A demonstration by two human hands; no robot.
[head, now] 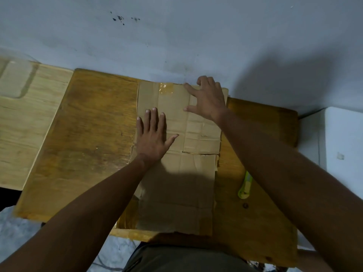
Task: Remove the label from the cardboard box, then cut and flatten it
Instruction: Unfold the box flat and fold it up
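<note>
Both palms press the cardboard box (176,154) at frame centre: left hand (153,134) flat, right hand (208,99) seemingly splayed; bear down along creases.

Wooden table (94,138), brown and worn, standing against a pale wall and carrying everything noted below. Lying flat on its middle: a flattened cardboard box (188,185), creased, running from the far edge to the near edge and slightly overhanging the near edge. Clear tape patch (166,88) showing on the box's far end. Lying directly on the table to the right of the box, just apart from it: a yellow-green utility knife (245,186), pointing roughly away from the person. Adjoining on the left: a paler wooden surface (29,122), touching the table's left edge, bearing a clear, blurred item at its far corner, type not determinable.
</note>
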